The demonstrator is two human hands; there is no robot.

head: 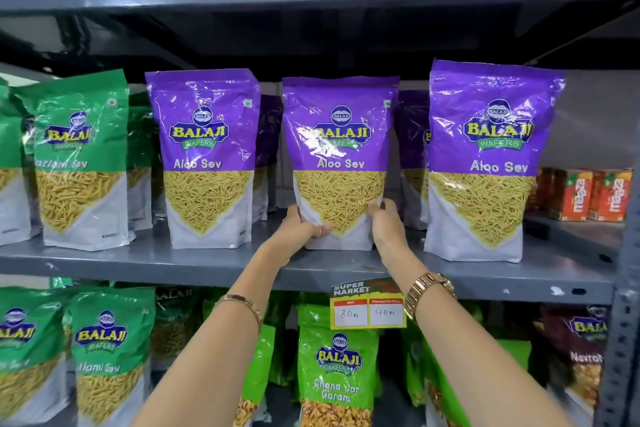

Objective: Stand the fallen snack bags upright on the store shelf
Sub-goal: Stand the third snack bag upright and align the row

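Gold shows at both wrists as the bare forearms reach up and forward, the left hand [298,226] and right hand [384,226] clasping the lower corners of the middle purple-and-white plastic Aloo Sev snack bag [341,156], fingers [375,208] curled and pressed onto its front and sides. That bag stands upright near the front lip of the grey metal shelf [138,264], with clear gaps to the upright left purple Aloo Sev bag [204,156] and right purple Aloo Sev bag [485,160]. Further purple bags stand behind, beneath the shelf above.
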